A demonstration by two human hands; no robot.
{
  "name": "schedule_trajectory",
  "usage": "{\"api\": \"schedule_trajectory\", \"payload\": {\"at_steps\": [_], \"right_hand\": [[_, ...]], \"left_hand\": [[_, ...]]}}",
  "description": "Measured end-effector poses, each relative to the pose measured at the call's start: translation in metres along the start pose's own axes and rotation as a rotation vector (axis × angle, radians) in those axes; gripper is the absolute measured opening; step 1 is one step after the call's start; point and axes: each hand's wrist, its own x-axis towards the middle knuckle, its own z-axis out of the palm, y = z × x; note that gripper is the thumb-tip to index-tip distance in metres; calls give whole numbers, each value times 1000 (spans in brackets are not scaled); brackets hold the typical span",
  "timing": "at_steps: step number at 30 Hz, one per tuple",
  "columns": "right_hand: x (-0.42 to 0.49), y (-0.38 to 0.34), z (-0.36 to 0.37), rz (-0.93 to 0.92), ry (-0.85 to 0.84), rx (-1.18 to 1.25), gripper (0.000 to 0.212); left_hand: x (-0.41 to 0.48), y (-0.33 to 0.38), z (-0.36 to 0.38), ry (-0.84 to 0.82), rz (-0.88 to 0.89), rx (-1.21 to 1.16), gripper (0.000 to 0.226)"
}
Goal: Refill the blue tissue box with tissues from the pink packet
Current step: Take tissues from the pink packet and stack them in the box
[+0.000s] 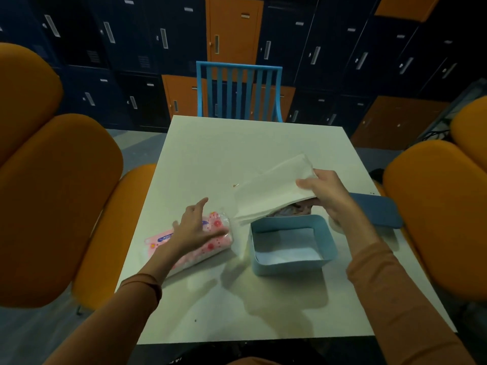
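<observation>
The blue tissue box [326, 241] stands open on the white table [210, 154], lid off, with a thin white layer on its floor. My right hand [325, 194] grips a white stack of tissues [274, 191], held tilted above the box's far edge. The pink packet [208, 246] with red dots lies left of the box. My left hand [196, 227] rests on the packet with fingers straight. Something dark and crumpled shows under the tissue stack, just behind the box.
The box's darker blue lid [379, 210] lies on the table at the right, behind my right forearm. Orange chairs [52, 196] flank the table on both sides, and a blue slatted chair [238, 92] stands at the far end. Lockers line the back wall.
</observation>
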Motion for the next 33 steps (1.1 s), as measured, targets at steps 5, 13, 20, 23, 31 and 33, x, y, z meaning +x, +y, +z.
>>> {"api": "schedule_trajectory", "payload": {"at_steps": [5, 13, 20, 23, 31, 33], "right_hand": [[-11, 0, -11, 32, -36, 194, 17], [-18, 15, -39, 95, -75, 330, 16], [-15, 51, -64, 140, 90, 19, 21], [-8, 69, -58, 112, 101, -333, 15], [6, 98, -36, 58, 38, -962, 13], [9, 105, -34, 46, 3, -1065, 18]], "left_hand": [[-5, 63, -25, -43, 12, -824, 22], [0, 99, -21, -275, 6, -1133, 40], [-13, 107, 7, -302, 54, -824, 42], [-15, 111, 22, -283, 89, -478, 36], [-15, 134, 61, -276, 96, 140, 30], [-17, 138, 68, -265, 87, 213, 28]]}}
